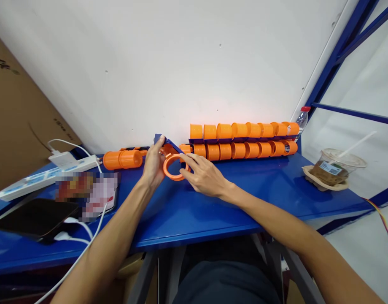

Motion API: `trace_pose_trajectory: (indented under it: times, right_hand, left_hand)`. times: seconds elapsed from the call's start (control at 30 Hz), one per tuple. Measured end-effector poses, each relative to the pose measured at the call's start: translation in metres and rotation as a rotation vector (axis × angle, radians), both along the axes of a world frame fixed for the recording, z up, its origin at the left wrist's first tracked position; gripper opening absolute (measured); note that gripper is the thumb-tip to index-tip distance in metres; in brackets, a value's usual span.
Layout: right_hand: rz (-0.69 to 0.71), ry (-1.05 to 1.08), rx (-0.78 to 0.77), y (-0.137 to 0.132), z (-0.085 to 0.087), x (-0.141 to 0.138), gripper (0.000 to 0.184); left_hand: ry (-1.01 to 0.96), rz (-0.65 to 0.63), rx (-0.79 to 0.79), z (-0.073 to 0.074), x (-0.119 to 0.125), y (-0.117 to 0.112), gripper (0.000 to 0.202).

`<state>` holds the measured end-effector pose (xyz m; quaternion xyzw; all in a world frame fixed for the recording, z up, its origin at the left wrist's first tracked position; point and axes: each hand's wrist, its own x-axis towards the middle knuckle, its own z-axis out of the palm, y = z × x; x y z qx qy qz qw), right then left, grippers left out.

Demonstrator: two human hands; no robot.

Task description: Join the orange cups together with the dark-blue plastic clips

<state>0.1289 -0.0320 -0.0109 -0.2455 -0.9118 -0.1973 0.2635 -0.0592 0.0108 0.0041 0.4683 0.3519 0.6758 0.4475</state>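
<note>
My left hand [153, 165] is closed around one end of a dark blue strip [174, 145], its thumb lying on top. An orange ring-shaped part [173, 177] hangs at the strip, its round opening facing me. From the right, my right hand [207, 176] grips the ring's right side with bent fingers. Just behind the hands, two rows of orange cylinders [225, 151] on dark blue strips run to the right along the wall. To the left of my left hand lie more orange cylinders [122, 160]. The fingers partly hide where ring and strip meet.
A white power strip [48, 179] with a charger, a dark phone [39, 217] and white cables occupy the left side of the blue table [194, 219]. A lidded drink cup [333, 169] stands in a carton holder at right. A red-capped bottle [303, 118] stands behind.
</note>
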Motion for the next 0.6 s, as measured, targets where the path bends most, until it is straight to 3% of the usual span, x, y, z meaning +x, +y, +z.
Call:
trace_pose_trajectory:
  times: [0.1,0.2,0.3,0.4,0.5,0.6]
  right_hand:
    - [-0.032,0.171,-0.036,0.008,-0.002,0.004,0.021]
    - [-0.07,0.315,-0.071,0.015,-0.002,0.01,0.025]
    - [-0.102,0.316,-0.047,0.017,0.001,0.013,0.046]
    - [-0.101,0.167,0.012,0.014,0.005,0.011,0.074]
    - [-0.091,0.068,0.036,0.013,0.008,0.008,0.078]
    - [-0.101,0.078,0.023,0.02,0.016,0.004,0.077]
  left_hand:
    - [-0.037,-0.246,-0.039,0.007,0.005,-0.009,0.047]
    - [-0.024,-0.314,0.023,0.009,0.012,-0.015,0.051]
    - [0.02,-0.211,0.103,0.003,0.019,-0.013,0.061]
    - [0.172,-0.06,0.16,-0.007,0.022,-0.005,0.067]
    - [0.237,0.071,0.231,-0.013,0.023,-0.001,0.061]
    - [0.217,0.127,0.212,-0.011,0.02,-0.003,0.069]
